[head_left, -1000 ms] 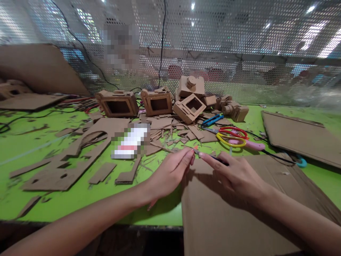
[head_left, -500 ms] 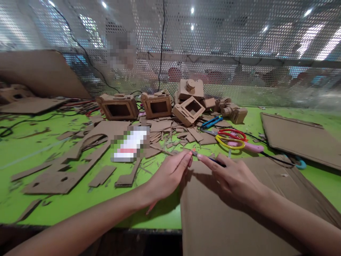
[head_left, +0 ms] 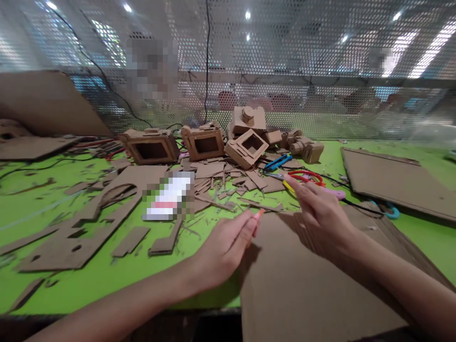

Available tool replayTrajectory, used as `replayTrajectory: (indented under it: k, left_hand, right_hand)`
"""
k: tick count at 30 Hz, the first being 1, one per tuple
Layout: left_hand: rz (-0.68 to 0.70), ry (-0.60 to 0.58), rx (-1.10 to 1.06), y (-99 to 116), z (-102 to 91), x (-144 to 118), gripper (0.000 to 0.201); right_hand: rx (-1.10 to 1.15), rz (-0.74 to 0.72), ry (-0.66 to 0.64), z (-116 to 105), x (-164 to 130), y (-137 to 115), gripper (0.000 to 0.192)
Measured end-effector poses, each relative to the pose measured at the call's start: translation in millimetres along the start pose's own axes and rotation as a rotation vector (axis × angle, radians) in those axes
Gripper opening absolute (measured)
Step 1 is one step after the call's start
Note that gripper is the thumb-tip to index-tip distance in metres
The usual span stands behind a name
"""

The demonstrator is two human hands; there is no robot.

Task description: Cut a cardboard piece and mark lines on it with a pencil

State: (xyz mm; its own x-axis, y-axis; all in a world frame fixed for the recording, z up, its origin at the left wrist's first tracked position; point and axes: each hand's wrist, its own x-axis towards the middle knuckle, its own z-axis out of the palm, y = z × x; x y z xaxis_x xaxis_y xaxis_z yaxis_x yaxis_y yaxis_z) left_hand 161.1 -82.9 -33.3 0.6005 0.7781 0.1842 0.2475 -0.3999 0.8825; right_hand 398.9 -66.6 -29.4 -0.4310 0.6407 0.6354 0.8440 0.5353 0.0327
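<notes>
My left hand is closed around a thin pencil, and its orange tip pokes out past the thumb. The hand is above the table, by the left edge of a large cardboard sheet. My right hand is above the sheet's far part with its fingers curled. Its fingertips overlap the scissors, which have red and yellow handles. What that hand holds, if anything, is hidden. Close by lie a blue cutter and a pink-handled tool with a black cord.
Several cardboard camera models stand at the back before a perforated metal screen. Cardboard scraps litter the green table. A cut-out cardboard piece lies left, beside a blurred white item. Another sheet is at right.
My right hand has moved away from the pencil tip, right and up toward the scissors. The dark blade it held against the tip no longer shows. My left hand still grips the pencil.
</notes>
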Motion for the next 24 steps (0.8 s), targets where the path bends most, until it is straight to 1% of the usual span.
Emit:
replayTrajectory:
  k: [2, 3, 5, 7, 8, 10, 12, 15, 21, 24]
  left_hand:
    - [-0.026, 0.060, -0.047, -3, -4.3, 2, 0.036]
    - [-0.032, 0.076, -0.059, -5, -6.2, 3, 0.036]
    - [-0.048, 0.110, -0.088, -8, -8.4, 5, 0.037]
    - [-0.073, 0.131, -0.123, -11, -8.3, 7, 0.039]
    - [-0.085, 0.130, -0.140, -11, -7.7, 8, 0.040]
    - [-0.101, 0.125, -0.167, -11, -6.2, 8, 0.041]
    - [-0.110, 0.122, -0.179, -11, -5.1, 8, 0.041]
    - [-0.115, 0.116, -0.178, -9, -4.9, 7, 0.040]
    - [-0.111, 0.105, -0.158, -9, -5.7, 8, 0.038]
    - [-0.104, 0.101, -0.139, -10, -5.9, 8, 0.039]
  right_hand:
    - [0.050, -0.014, 0.088, -4, 0, -1, 0.066]
    - [0.070, -0.054, 0.099, -6, -1, -4, 0.069]
    - [0.098, -0.174, 0.042, -9, -2, -11, 0.077]
    - [0.104, -0.269, -0.072, -9, -5, -18, 0.081]
    - [0.096, -0.292, -0.123, -9, -6, -21, 0.081]
    - [0.072, -0.305, -0.188, -8, -7, -23, 0.078]
    - [0.051, -0.299, -0.221, -6, -8, -23, 0.074]
    - [0.033, -0.279, -0.239, -6, -8, -22, 0.070]
    - [0.017, -0.259, -0.292, -9, -6, -23, 0.070]
    - [-0.004, -0.261, -0.285, -8, -7, -22, 0.069]
